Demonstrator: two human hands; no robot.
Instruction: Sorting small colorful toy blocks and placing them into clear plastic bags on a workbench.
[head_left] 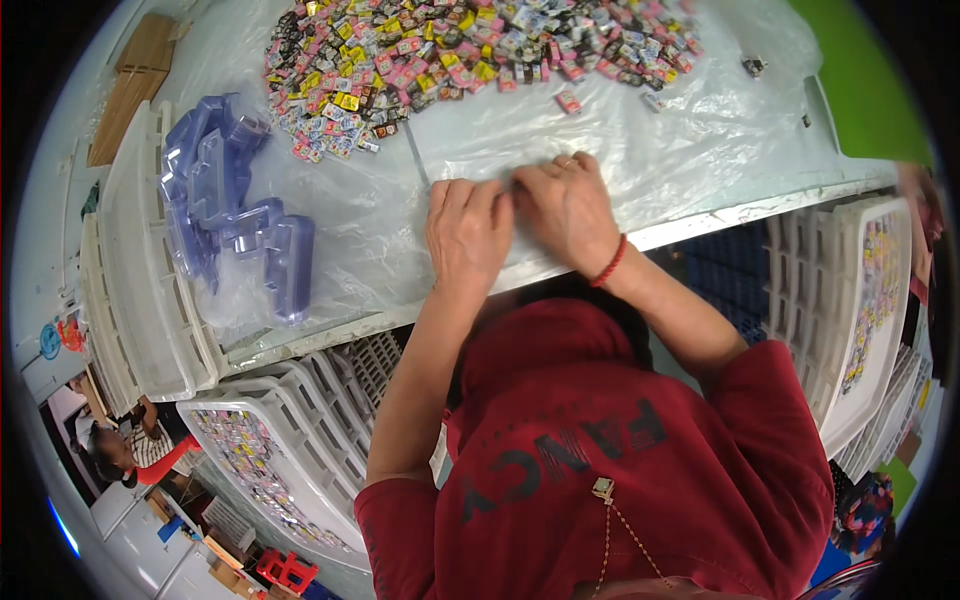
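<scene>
Close together over the near part of the plastic-covered table (640,185) are my two hands. My left hand (467,228) has its fingers curled down and closed, the thumb side turned to the other hand. Next to it, my right hand (575,208) is closed too, its fingertips bent under and slightly blurred. Whatever the fingers hold is hidden beneath them. Beyond the hands lies a wide pile of small printed blocks (430,65) in pink, yellow, black and white. One pink block (568,102) lies apart from the pile, nearest to my right hand.
Clear bluish plastic trays (290,265) are heaped at the left, beside white crates (150,260). Below the table edge, a crate of small blocks (250,455) stands left and another stack of crates (850,320) right. A green sheet (870,90) lies far right. Another person (140,445) is at lower left.
</scene>
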